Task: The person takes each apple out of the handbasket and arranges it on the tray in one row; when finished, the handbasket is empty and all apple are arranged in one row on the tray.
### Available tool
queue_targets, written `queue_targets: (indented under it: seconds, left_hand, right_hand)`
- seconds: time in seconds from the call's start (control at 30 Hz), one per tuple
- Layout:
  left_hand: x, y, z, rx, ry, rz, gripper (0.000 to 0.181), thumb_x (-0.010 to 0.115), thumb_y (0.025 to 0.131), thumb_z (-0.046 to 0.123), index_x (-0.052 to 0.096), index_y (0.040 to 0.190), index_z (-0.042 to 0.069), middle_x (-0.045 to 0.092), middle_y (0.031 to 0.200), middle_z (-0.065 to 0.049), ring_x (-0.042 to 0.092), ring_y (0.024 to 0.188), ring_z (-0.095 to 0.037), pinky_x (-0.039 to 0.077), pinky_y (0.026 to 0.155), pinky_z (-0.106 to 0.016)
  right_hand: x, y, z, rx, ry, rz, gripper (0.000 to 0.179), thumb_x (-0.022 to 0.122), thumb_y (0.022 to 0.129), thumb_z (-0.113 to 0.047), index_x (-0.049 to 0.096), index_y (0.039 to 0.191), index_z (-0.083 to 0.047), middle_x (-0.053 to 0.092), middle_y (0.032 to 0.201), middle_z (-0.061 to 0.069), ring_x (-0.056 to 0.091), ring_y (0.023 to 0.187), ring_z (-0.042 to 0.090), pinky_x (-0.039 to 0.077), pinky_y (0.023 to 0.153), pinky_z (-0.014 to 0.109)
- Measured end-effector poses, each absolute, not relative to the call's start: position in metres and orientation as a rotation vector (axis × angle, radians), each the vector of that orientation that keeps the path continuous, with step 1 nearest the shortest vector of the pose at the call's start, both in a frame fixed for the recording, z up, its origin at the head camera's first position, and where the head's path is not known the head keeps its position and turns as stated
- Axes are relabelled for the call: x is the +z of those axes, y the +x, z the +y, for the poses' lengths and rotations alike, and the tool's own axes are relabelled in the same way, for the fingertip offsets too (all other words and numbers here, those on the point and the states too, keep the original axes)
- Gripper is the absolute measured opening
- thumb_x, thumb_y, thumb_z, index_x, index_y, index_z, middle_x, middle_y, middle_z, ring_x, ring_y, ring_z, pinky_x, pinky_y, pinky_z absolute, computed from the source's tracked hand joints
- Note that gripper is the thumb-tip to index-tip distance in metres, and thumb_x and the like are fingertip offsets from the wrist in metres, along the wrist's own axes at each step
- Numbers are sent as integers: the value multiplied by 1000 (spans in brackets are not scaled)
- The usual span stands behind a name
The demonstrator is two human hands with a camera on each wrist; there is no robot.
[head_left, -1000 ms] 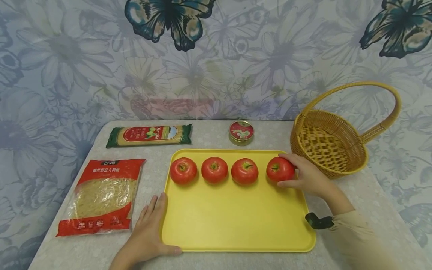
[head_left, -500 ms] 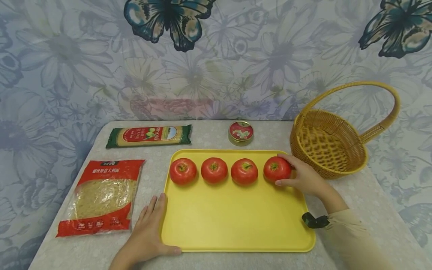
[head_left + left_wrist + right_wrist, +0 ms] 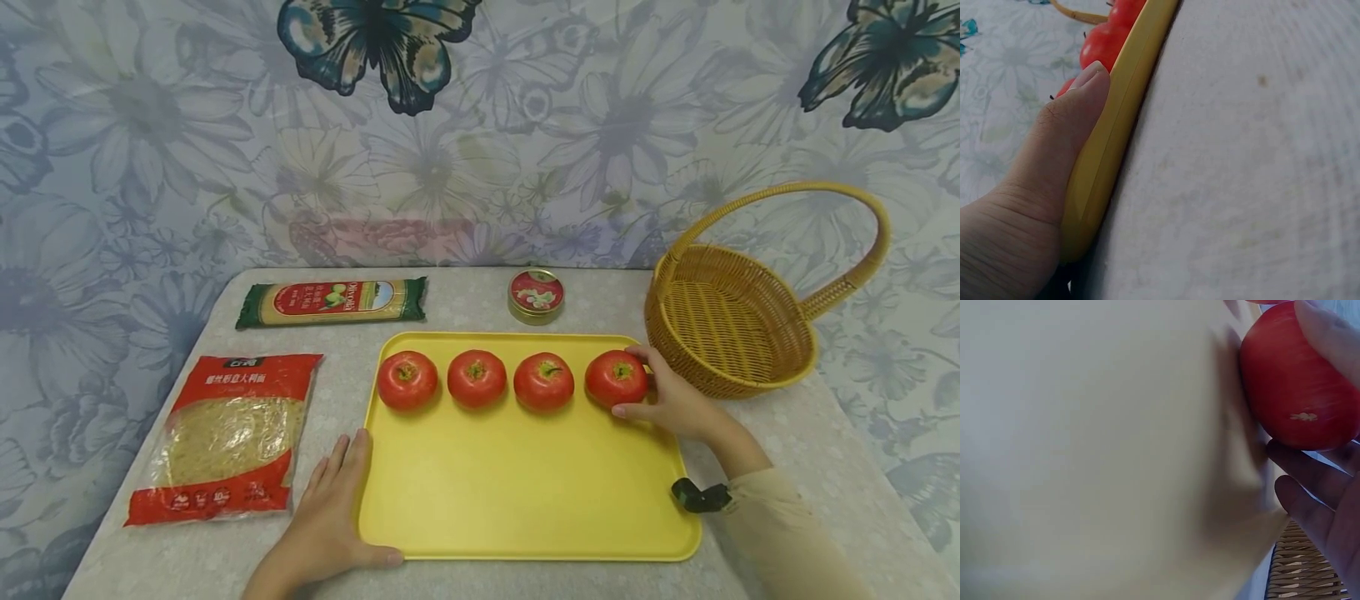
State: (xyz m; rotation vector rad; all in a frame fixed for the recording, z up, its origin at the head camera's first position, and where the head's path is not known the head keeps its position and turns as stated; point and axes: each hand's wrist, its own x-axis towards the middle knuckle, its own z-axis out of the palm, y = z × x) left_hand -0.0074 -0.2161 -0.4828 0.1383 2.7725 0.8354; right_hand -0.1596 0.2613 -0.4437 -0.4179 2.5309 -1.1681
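Observation:
Several red tomatoes stand in a row along the far side of a yellow tray [image 3: 525, 492]. My right hand [image 3: 678, 396] holds the rightmost tomato [image 3: 615, 378] from its right side, thumb at the near side and fingers round the back. In the right wrist view the thumb [image 3: 1335, 340] lies against this tomato [image 3: 1300, 381], with the fingers spread below it. My left hand [image 3: 330, 517] rests at the tray's near left corner, fingers straight along the left edge. The left wrist view shows its thumb [image 3: 1063, 125] against the tray's front wall [image 3: 1110, 125].
A wicker basket [image 3: 731, 333] with a tall handle stands behind the right hand. At the back are a round red-topped tin [image 3: 536, 296] and a long spaghetti packet [image 3: 333, 302]. A red and clear pasta bag [image 3: 228, 437] lies left of the tray.
The rightmost tomato has shifted slightly left, with my right hand following. Since half a second ago the right fingers have moved a little outward. The left hand stays in place.

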Motion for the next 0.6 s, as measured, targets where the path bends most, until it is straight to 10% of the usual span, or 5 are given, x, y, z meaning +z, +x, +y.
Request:
queue_targets:
  seconds: [0.6]
  left_hand:
    - [-480, -11, -217, 865, 134, 2739, 158, 80, 43, 82, -2, 161, 16, 3, 168, -15, -2, 154, -41, -8, 124, -46]
  right_hand:
    - [-447, -155, 260, -1069, -417, 2646, 103, 80, 80, -46, 21, 156, -11, 39, 153, 19, 41, 139, 44, 29, 114, 64]
